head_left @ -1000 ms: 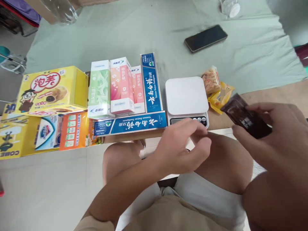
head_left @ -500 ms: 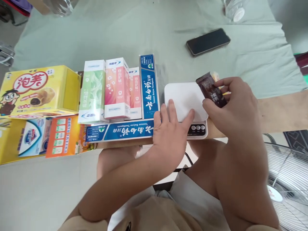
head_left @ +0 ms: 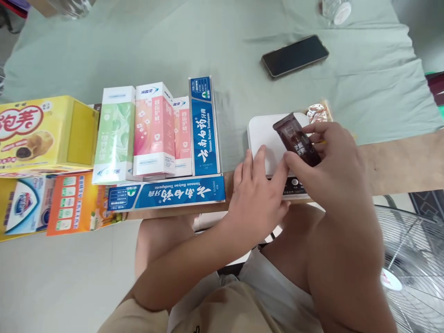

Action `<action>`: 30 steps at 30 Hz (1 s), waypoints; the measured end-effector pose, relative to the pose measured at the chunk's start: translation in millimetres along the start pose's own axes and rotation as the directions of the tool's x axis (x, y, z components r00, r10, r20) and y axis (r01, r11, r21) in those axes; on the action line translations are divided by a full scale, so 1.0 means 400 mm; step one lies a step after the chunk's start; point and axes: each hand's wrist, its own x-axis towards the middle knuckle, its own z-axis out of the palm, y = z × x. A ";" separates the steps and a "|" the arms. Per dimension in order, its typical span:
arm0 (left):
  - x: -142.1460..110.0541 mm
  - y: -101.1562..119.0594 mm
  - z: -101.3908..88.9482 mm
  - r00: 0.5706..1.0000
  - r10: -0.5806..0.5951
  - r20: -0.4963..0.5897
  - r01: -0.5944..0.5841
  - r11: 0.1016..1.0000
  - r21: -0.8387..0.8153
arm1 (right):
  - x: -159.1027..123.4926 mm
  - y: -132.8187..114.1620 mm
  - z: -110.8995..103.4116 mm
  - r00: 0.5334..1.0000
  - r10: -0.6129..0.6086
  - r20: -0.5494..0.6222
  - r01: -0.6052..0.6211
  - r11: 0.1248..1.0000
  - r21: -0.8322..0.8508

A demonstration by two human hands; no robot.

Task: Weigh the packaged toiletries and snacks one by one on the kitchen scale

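A white kitchen scale (head_left: 265, 134) lies near the table's front edge, its black button panel (head_left: 294, 186) partly covered by my hands. My left hand (head_left: 256, 194) rests against the scale's front left corner, fingers spread and stretched out, thumb tip low at the front edge. Pinched between the thumb and fingers of my right hand (head_left: 329, 162) is a small dark brown snack packet (head_left: 294, 138), tilted over the right part of the scale. Behind that hand shows another wrapped snack (head_left: 318, 112), mostly hidden.
To the left stand blue toothpaste boxes (head_left: 204, 134), pink boxes (head_left: 152, 134), a green-and-white box (head_left: 116, 134) and a yellow snack box (head_left: 79, 134). A phone (head_left: 294, 56) lies farther back. A clear bottle (head_left: 336, 11) is at the far edge; a fan (head_left: 412, 259) stands below right.
The scale has shifted right, away from the toothpaste boxes, and my left hand has moved right with it. The brown packet now overlaps more of the scale in view. My view has turned slightly.
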 end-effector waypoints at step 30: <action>-0.066 -0.028 0.025 0.788 0.064 -0.613 -0.395 0.816 -0.422 | -0.026 0.039 0.026 0.917 -0.389 0.088 0.397 0.912 -0.101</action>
